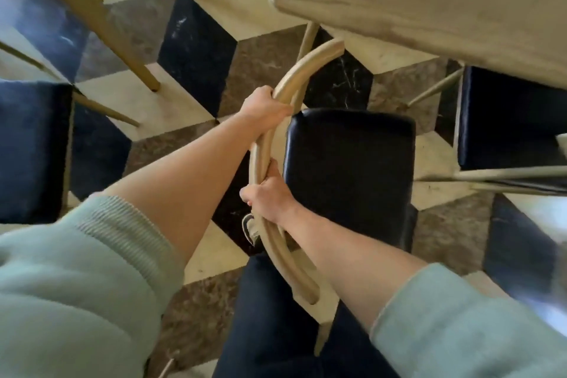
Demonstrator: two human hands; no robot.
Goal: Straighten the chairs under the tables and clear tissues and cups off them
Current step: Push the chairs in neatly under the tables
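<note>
while both arms reach forward and down from pale green sleeves (101, 270), the two hands grip the curved, gold-coloured backrest rail (283, 92) of a chair (348, 169) seen from above. the left hand (265, 106) is closed around the upper stretch of the rail, fingers wrapped over it, and the right hand (265, 196) is closed around the rail lower down, nearer the person, thumb side up. the chair has a dark navy padded seat that lies just right of the rail, and its far edge sits near the corner of the table (429, 6), a pale stone-look top filling the upper right; the seat is mostly out in the open, not tucked beneath the top. a thin gold leg shows under the table corner, just beyond the tip of the rail. a second navy chair (503, 120) is partly under the same table at the right edge, and another navy seat (30, 150) lies at the far left with gold legs (92, 15) slanting above it. the floor (196, 49) is a pattern of black, cream and brown marble tiles. dark trouser legs (270, 316) show below the rail, between the arms. no tissues or cups can be made out; the frame is somewhat blurred.
</note>
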